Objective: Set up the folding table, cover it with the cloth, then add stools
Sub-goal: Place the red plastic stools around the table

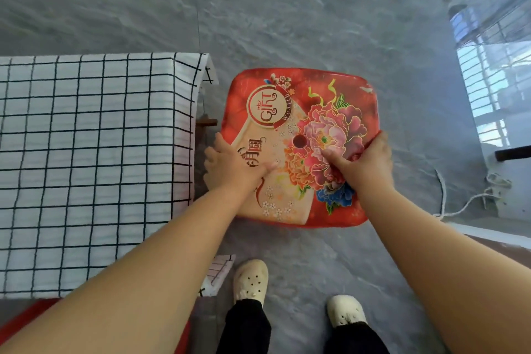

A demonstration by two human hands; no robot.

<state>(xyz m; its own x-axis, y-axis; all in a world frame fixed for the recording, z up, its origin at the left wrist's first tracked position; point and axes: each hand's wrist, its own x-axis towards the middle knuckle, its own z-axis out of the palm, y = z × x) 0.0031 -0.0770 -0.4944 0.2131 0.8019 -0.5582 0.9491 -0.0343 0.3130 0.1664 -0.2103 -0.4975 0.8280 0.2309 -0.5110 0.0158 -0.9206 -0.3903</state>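
Observation:
A red stool [296, 112] with a flower print and a round hole in its seat stands over the grey floor, just right of the table. My left hand [232, 164] grips the seat's left edge, thumb lying on top. My right hand [365, 161] grips the right edge, thumb pressed on the flowers. The folding table is covered by a white cloth with a black grid [86, 167]; the cloth hangs over the right side. The stool's legs are hidden under the seat.
Another red stool [31, 313] peeks out under the table's near edge at bottom left. My feet in cream clogs [250, 279] stand on the grey floor below the stool. A white cord [457, 204] and a window lie at the right.

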